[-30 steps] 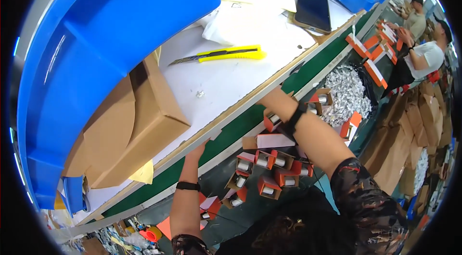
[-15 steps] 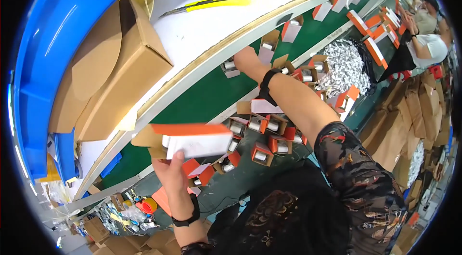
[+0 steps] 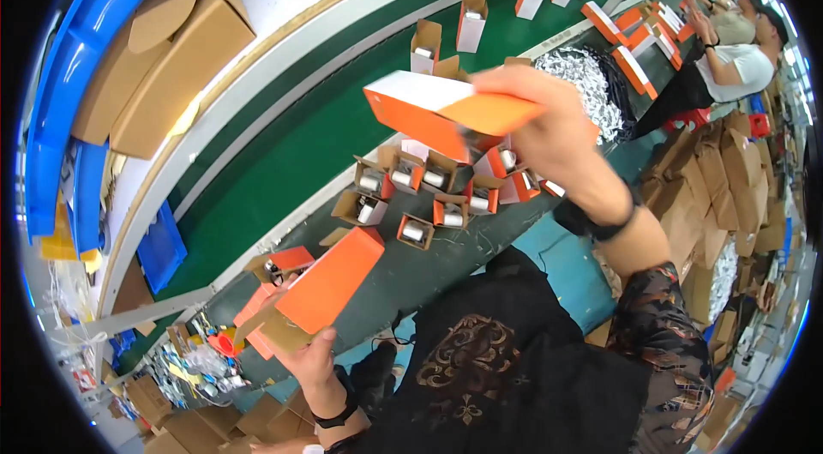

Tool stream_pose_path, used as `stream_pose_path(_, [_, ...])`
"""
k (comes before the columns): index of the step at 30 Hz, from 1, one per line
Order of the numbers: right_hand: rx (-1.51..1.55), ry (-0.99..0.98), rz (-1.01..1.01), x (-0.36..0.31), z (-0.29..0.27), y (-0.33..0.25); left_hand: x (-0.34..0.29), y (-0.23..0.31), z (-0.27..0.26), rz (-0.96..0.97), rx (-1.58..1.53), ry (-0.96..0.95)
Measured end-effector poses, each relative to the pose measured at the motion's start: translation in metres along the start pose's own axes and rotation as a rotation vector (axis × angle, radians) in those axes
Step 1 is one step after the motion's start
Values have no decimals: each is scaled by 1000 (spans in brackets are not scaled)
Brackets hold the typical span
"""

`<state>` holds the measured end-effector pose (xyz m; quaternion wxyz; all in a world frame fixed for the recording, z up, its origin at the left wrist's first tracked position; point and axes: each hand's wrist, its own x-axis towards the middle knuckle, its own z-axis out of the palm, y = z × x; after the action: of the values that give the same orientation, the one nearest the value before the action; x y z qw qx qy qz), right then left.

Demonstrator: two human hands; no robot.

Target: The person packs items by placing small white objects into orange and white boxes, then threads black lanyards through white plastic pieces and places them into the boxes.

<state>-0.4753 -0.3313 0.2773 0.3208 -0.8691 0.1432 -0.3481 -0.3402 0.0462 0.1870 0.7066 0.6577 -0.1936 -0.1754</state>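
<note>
Head view, left hand (image 3: pixel 310 366) gripping an orange box (image 3: pixel 333 281), right hand (image 3: pixel 553 121) gripping an orange-and-white box (image 3: pixel 417 121), open boxes (image 3: pixel 345 206) on dark table (image 3: pixel 476 241), any printing too small to read.

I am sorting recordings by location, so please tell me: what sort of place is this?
Probably a factory packing line: small boxes stand in a row along a green belt, open boxes stand on the table beside it, and other people are farther along.
</note>
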Motion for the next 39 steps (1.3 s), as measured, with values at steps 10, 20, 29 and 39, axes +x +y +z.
stream_pose_path(10, [79,-458,182,-135,-86,-8,-96,-58,53,-247,16,-26])
stream_pose_path(20, [-41,-504,303,-233,9,124,-121,-177,182,-220,-60,88])
stream_pose_path(29, [-15,-603,348,-241,-34,126,-114,-247,207,-265,-7,110])
stream_pose_path(39, [-331,-740,536,-240,-147,178,-190,-337,153,-629,60,21])
